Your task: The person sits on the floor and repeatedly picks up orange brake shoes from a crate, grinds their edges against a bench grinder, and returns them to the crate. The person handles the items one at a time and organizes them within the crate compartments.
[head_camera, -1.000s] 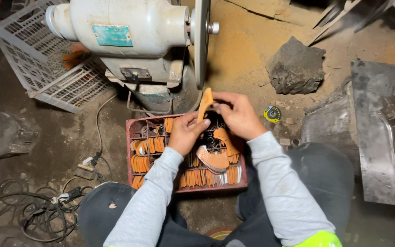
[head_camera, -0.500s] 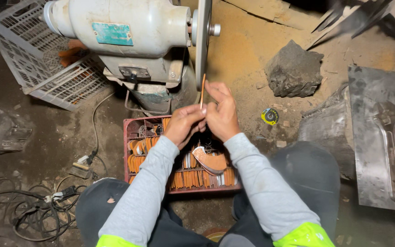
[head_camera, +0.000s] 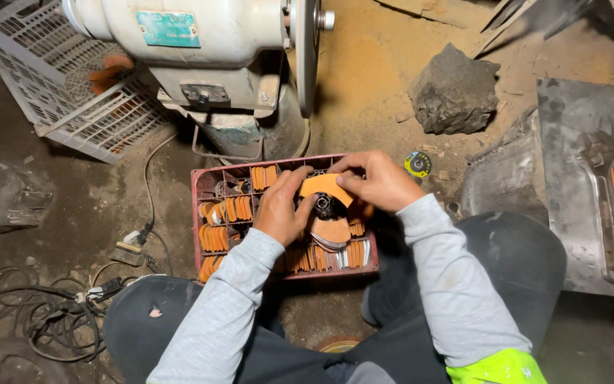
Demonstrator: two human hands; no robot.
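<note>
Both hands closed on one curved orange piece (head_camera: 325, 186), left hand (head_camera: 283, 206) pinching its near edge, right hand (head_camera: 378, 181) gripping its far end, held just above a red compartmented crate (head_camera: 200, 186) packed with more orange pieces. Bare dirt floor (head_camera: 364, 78) all round, dusty and dim, bench grinder (head_camera: 207, 50) just beyond the crate, grey plastic basket (head_camera: 51, 78) tipped at left. Rough rock (head_camera: 453, 92) and steel plate (head_camera: 570, 142) bearing a wrench (head_camera: 605, 213) at right, tangled cables (head_camera: 44, 313) at lower left.
</note>
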